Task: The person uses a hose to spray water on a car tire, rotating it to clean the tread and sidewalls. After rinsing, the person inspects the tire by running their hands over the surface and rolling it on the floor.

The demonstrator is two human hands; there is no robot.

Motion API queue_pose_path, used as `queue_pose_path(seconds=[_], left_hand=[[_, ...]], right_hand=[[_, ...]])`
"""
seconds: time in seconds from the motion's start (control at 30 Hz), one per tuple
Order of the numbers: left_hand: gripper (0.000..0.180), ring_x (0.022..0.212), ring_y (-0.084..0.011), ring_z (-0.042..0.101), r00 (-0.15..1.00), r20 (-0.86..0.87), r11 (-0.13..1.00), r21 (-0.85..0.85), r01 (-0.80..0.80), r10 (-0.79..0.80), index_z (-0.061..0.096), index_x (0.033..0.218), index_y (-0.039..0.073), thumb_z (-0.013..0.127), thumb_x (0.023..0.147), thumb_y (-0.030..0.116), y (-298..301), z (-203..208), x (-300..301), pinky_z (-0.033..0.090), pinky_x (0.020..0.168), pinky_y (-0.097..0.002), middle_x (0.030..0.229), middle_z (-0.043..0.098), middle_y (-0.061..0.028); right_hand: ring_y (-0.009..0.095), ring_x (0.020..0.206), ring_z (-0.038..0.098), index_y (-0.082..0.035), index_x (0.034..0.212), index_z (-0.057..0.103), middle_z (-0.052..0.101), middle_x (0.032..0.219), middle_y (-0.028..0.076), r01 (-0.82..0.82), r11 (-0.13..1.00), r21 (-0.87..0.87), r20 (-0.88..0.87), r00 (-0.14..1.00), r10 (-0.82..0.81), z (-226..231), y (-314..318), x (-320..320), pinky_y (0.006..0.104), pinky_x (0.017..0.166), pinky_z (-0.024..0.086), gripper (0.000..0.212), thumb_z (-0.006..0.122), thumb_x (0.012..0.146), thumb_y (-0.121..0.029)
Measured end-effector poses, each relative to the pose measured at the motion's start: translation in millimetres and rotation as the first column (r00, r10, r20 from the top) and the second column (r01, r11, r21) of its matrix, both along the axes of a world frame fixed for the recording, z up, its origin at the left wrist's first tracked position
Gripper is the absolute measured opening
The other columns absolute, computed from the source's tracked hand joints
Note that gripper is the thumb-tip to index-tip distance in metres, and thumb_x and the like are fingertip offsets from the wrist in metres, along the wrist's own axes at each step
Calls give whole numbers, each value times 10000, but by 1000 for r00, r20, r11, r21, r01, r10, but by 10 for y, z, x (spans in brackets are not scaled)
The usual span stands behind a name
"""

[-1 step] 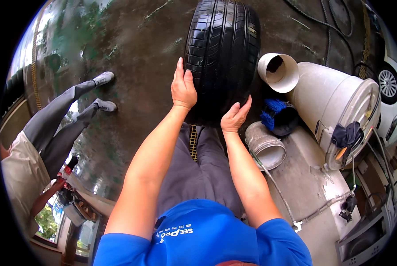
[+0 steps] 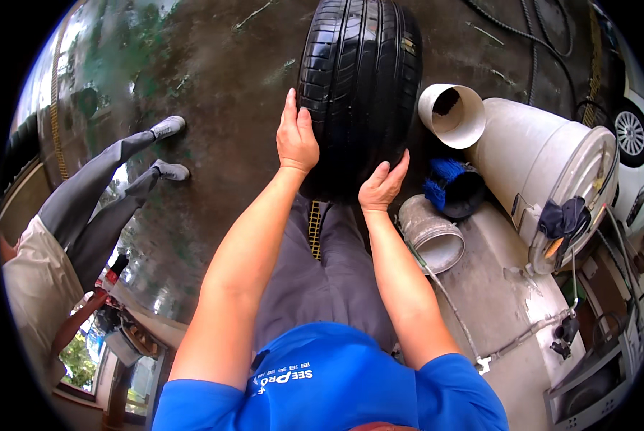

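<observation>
A: Far left, a second person's grey-trousered legs [image 2: 99,205] are stretched out over the wet concrete floor [image 2: 214,93], well apart from the work.

B: And the tyre?

A: The black car tyre [image 2: 359,93] is stood upright on its tread, top centre, directly ahead of the knees. The left hand [image 2: 296,136] is laid flat on the left shoulder of the tread, fingers straight and pressed together, thumb alongside. The right hand [image 2: 382,185] is cupped low on the near tread, fingers slightly spread, thumb out. Nothing is pinched; it is held by palm pressure only.

B: How is it best handled?

A: Judged from this: both palms are best kept opposed across the tread so the tyre is steadied against tipping. On wet ground, slip at the contact patch is a risk.

B: Obstructions?

A: To the right, just beside the tyre: a white open-mouthed bucket [image 2: 452,115], a blue brush [image 2: 444,183] in a dark tub, a grey metal bucket [image 2: 431,233]. Further right a large white drum machine [image 2: 544,165] is lying on its side. Roll room on that side is tight. A white car's wheel [image 2: 629,133] is seen at the far right edge.
</observation>
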State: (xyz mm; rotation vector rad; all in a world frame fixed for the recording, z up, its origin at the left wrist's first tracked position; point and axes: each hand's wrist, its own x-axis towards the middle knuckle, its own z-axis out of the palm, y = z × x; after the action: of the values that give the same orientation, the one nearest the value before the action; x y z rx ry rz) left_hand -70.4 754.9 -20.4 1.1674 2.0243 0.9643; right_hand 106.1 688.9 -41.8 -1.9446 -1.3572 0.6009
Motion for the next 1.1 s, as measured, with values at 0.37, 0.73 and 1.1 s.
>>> queue_pose_path(seconds=[0.37,0.73,1.1], left_hand=[[511,1196,-406,559,998,9,988,-142,-65,67,484,1395,27,385,1009,347,1100,39,-164,432,1007,-417,1287,585,-252],[522,1286,-378,490,999,14,960,-277,-45,51,463,1412,33,373,1010,353,1968,31,-119,384,1072,-402,1383,528,-212],[559,1249,-396,514,998,30,928,-371,-41,56,462,1418,54,348,994,401,2692,-97,-164,395,1055,-431,1341,558,-216]], right_hand=[[467,1184,499,105,1398,323,482,1299,323,-101,994,-42,114,988,105,192,1049,-66,450,1020,400,653,495,978,-365],[459,1125,548,84,1377,381,532,1251,311,-30,993,-118,170,984,50,279,1888,-34,460,957,452,656,543,949,-387],[454,1121,565,82,1337,437,567,1224,321,17,980,-199,172,985,18,322,2605,-56,463,953,459,592,472,983,-391]])
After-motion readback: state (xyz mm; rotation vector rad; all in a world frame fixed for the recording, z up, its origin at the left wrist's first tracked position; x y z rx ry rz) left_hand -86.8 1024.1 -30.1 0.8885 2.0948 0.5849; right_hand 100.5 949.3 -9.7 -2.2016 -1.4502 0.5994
